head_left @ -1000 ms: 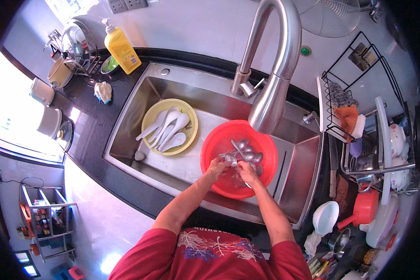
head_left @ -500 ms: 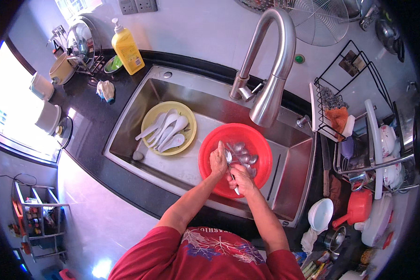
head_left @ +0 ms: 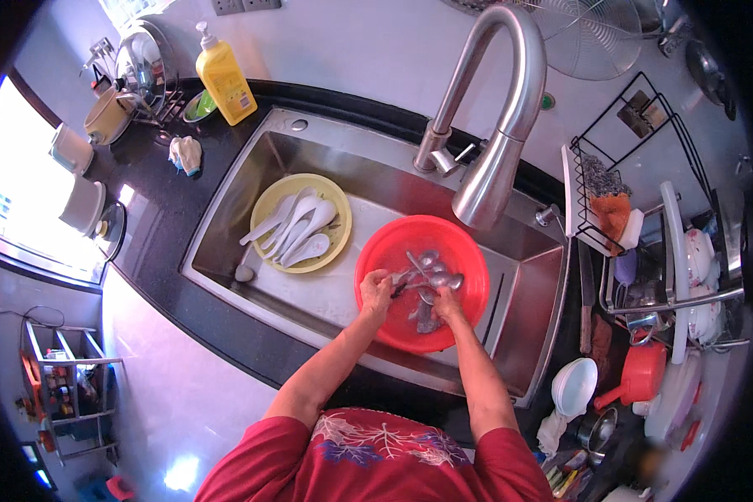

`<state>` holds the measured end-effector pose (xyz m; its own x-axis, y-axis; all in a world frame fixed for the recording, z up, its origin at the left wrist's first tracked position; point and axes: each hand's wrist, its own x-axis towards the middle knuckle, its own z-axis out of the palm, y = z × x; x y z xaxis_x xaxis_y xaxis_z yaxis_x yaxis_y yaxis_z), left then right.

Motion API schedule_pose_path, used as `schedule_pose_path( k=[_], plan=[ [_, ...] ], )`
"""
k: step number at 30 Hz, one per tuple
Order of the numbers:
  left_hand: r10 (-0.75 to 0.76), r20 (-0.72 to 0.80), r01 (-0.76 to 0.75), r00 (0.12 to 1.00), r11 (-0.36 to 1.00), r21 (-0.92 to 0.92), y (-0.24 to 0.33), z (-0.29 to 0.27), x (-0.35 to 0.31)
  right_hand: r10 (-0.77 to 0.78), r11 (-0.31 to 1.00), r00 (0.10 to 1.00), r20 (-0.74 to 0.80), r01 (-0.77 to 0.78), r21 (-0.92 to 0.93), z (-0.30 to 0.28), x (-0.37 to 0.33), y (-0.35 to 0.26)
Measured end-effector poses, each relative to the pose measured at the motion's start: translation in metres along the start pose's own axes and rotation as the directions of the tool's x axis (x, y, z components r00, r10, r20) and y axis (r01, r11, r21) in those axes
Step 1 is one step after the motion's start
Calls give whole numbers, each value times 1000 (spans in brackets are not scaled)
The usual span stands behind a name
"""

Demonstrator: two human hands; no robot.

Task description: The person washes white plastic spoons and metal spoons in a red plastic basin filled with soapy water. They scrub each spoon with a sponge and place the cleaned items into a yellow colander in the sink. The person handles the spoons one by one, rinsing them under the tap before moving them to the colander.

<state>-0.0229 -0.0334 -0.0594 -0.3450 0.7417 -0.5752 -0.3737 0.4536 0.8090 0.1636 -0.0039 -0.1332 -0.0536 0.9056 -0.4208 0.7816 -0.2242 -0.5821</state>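
Both my hands are down inside a red basin [head_left: 468, 251] that stands in the sink. Several metal spoons [head_left: 427, 259] lie in it, some crossing each other. At the basin's left side, my left hand [head_left: 377, 291] is closed at the dark handle end of a metal spoon. My right hand [head_left: 445, 303] is closed low among the spoons, close to a spoon bowl; its fingertips are partly hidden, so what it grips is unclear. To the left, a yellow bowl [head_left: 340, 201] holds several white soup spoons [head_left: 297, 227].
The steel faucet [head_left: 487, 180] arches over the sink [head_left: 326, 320] behind the basin. A yellow pump bottle [head_left: 224, 82] and a crumpled white cloth [head_left: 186, 155] stand on the back-left counter. At right are a wire rack [head_left: 598, 197], a red saucepan [head_left: 644, 372] and white bowls [head_left: 574, 386].
My hands, close together before, have moved apart: the left shifted left and the right dropped lower among the spoons. The spoons in the basin lie differently. The view has tilted slightly.
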Motion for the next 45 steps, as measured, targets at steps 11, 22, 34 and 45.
schedule_pose_path(
  k=[11,22,34,45],
  plan=[
    [112,445,-60,889,990,-128,24,9,-13,-233,481,946,225,-89,872,-24,-36,-96],
    [485,429,-454,762,873,-180,135,44,-39,-401,429,903,154,36,903,-52,-99,-134],
    [324,178,-316,929,946,-72,59,24,0,-551,815,806,218,575,-67,-28,-68,-107],
    [123,380,10,917,945,-328,46,-2,18,-300,953,909,289,277,120,-26,-39,-33]
  ],
)
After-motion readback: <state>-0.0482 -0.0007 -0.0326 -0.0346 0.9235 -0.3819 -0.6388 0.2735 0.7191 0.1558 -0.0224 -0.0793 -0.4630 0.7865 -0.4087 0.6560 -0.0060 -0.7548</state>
